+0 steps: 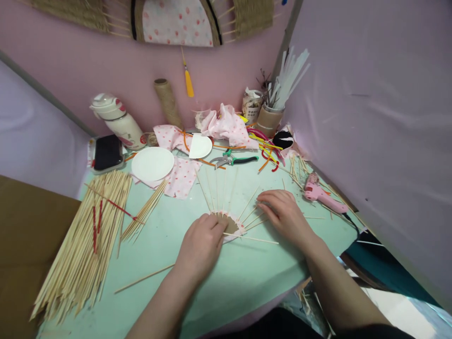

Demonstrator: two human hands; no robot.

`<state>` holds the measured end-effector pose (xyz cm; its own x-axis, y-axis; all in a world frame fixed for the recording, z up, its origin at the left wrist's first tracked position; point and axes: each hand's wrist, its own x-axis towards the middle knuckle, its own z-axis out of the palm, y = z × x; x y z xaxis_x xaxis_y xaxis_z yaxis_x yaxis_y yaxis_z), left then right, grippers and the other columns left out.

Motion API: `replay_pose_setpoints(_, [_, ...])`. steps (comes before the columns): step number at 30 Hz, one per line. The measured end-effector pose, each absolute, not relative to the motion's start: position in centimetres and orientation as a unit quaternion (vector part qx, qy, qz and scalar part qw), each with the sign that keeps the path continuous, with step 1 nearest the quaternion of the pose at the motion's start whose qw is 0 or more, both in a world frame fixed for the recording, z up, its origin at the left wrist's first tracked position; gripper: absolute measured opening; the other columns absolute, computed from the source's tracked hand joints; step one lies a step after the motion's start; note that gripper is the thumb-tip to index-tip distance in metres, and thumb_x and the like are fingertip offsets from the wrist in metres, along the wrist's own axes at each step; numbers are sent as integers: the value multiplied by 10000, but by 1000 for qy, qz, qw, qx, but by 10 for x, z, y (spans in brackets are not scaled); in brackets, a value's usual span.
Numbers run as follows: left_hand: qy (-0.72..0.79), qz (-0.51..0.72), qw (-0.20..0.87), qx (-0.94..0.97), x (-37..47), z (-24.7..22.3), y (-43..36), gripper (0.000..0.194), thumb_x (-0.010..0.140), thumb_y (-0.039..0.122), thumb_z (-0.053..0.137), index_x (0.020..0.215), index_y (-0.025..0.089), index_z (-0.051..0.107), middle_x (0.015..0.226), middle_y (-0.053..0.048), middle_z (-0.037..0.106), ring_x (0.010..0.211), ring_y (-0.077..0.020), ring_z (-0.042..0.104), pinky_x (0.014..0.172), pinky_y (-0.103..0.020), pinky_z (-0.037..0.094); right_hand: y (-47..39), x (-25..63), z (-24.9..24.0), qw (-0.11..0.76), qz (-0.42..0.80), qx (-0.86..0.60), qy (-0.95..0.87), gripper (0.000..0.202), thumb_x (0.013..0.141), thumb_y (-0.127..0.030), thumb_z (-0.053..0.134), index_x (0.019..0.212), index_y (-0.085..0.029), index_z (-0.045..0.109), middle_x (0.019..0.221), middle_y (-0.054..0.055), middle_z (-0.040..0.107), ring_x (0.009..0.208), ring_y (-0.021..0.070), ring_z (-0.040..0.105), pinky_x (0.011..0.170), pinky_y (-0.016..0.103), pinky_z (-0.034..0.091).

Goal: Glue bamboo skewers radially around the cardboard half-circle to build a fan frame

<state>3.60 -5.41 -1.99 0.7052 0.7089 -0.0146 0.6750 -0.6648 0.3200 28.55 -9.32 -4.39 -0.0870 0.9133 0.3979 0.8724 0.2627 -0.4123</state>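
Note:
A small cardboard piece [231, 225] edged with pink-dotted cloth lies on the green table, and thin wooden sticks [225, 193] fan out from it. My left hand [204, 242] rests on the left part of this piece, its fingers bent; whether they pinch anything is hidden. To the right, my right hand [280, 212] is beside the outer ends of the right-hand sticks, thumb and fingers curved close to one stick's tip. One pale stick [259, 239] points right from the lower edge of the piece. Another stick [144, 278] lies partly under my left forearm.
A large stick pile [84, 240] and a smaller bundle [146, 212] lie left. Behind are a white oval [152, 164], pruning shears [236, 160], dotted cloth [226, 125], a bottle [120, 122] and a twine roll [168, 102]. A pink glue gun [323, 195] lies right.

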Motion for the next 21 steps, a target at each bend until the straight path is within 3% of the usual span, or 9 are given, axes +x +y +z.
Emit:
replay_pose_setpoints(9, [380, 78, 156, 908, 39, -31, -53, 414, 860, 62, 483, 1235, 159, 629, 1021, -85, 683, 902, -249, 574, 788, -394, 515, -94, 286, -48, 301, 42, -610, -732, 138, 973, -254, 503, 1027, -216, 624, 1043, 81, 705, 1012, 231, 628, 911, 436, 388])
replay_pose_setpoints(21, [377, 108, 155, 907, 42, -35, -52, 376, 862, 62, 454, 1163, 151, 660, 971, -85, 690, 876, -238, 594, 770, -376, 524, -91, 288, -41, 291, 45, -594, -749, 138, 980, -259, 501, 1050, -221, 614, 1046, 79, 703, 999, 225, 619, 915, 431, 365])
